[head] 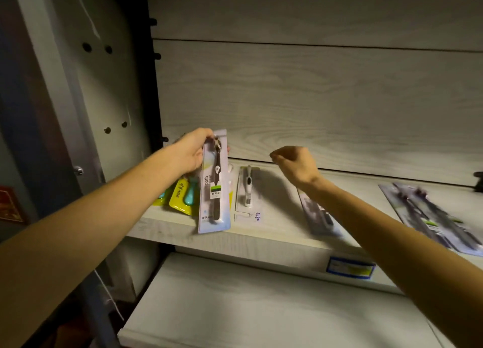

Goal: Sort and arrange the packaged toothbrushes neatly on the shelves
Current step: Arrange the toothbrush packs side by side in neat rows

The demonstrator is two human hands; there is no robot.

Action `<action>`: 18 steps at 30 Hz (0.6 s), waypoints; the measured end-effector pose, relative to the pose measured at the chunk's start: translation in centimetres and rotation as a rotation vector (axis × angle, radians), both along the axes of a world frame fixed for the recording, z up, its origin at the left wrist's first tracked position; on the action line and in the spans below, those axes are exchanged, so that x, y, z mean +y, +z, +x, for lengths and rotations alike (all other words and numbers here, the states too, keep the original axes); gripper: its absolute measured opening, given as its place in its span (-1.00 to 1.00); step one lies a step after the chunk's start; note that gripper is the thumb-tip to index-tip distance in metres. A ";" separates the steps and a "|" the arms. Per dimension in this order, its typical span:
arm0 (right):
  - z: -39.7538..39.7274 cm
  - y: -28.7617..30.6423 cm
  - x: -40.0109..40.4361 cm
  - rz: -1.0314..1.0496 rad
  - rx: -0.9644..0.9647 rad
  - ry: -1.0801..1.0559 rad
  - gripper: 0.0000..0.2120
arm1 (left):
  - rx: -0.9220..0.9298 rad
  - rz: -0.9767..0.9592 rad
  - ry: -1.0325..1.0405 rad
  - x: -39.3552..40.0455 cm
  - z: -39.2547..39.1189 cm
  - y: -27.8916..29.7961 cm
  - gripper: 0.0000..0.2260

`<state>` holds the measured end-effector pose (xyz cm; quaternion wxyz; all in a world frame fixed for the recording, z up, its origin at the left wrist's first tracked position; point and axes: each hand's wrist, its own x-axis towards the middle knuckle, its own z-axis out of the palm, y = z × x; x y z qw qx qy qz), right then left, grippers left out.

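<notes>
My left hand (192, 153) grips the top of a pale blue toothbrush pack (213, 190) with a black brush inside, held upright at the left of the wooden shelf (282, 236). Behind it lie yellow packs (180, 197) with teal brushes. A clear pack with a white and grey brush (247, 190) lies flat in the middle. My right hand (295, 164) hovers above the shelf with its fingers curled and nothing in it. A grey-blue pack (317, 217) lies partly under my right forearm. More dark-brush packs (433, 217) lie at the right, blurred.
A lower shelf board (261, 308) sticks out below. A blue and yellow price tag (350, 268) sits on the upper shelf's front edge. A grey side panel with holes (104, 86) bounds the left, a wood-grain back wall (313, 99) the rear.
</notes>
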<state>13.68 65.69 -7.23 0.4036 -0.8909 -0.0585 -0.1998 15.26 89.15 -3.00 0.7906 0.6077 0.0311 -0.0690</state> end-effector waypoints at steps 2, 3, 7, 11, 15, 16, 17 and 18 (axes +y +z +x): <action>-0.1 0.0 -2.4 0.005 0.000 -0.052 -0.82 | -0.004 -0.009 -0.036 -1.5 0.1 -0.2 -0.80; -0.4 0.0 -3.4 0.008 -0.007 -0.060 -0.81 | -0.006 -0.014 -0.056 -2.2 0.2 -0.3 -0.80; -2.4 -0.2 -7.4 -0.047 -0.055 -0.118 -0.79 | 0.007 -0.027 -0.129 -5.7 0.1 -0.3 -0.81; -4.9 -0.3 -11.5 -0.060 -0.093 -0.234 -0.81 | 0.018 -0.024 -0.182 -9.6 -0.3 -0.1 -0.79; -7.8 -0.9 -15.4 -0.055 -0.080 -0.303 -0.79 | 0.030 -0.034 -0.239 -13.7 -0.8 -0.3 -0.80; -8.6 -1.1 -16.2 -0.058 -0.075 -0.317 -0.78 | 0.033 -0.048 -0.256 -14.8 -1.0 -0.4 -0.80; -9.4 -1.3 -17.0 -0.058 -0.071 -0.330 -0.78 | 0.036 -0.061 -0.274 -16.0 -1.4 -0.5 -0.80; -10.3 -1.6 -17.6 -0.056 -0.064 -0.339 -0.78 | 0.041 -0.071 -0.290 -17.1 -1.7 -0.6 -0.80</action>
